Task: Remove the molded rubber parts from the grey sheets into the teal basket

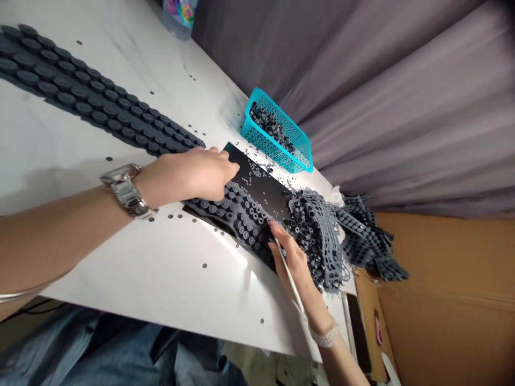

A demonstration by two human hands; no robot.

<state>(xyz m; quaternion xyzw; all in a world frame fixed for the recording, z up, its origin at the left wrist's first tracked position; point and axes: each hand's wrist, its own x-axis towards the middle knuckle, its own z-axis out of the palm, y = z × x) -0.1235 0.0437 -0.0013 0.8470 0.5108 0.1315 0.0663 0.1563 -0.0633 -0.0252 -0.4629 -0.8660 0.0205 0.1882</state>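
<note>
My left hand (205, 171), with a metal watch on its wrist, is closed over a dark grey rubber sheet (245, 217) covered in rows of round parts. The sheet lies on a black mat (261, 187). In my right hand (293, 257) is a thin, pale stick-like tool (290, 281), its tip hidden by the fingers. The right fingertips are at the sheet's right end, beside a heap of small dark ring-shaped rubber parts (308, 236). A perforated grey rubber web (328, 241) lies over that heap. To the left extends a long studded strip (92, 96).
Behind the mat, a turquoise basket (277, 142) holds many small dark parts. Little discs are scattered over the white table (193, 300). Crumpled rubber webbing (366, 241) lies at right, near a cardboard panel (450, 289). A bottle (179, 21) stands by the grey curtain (382, 96).
</note>
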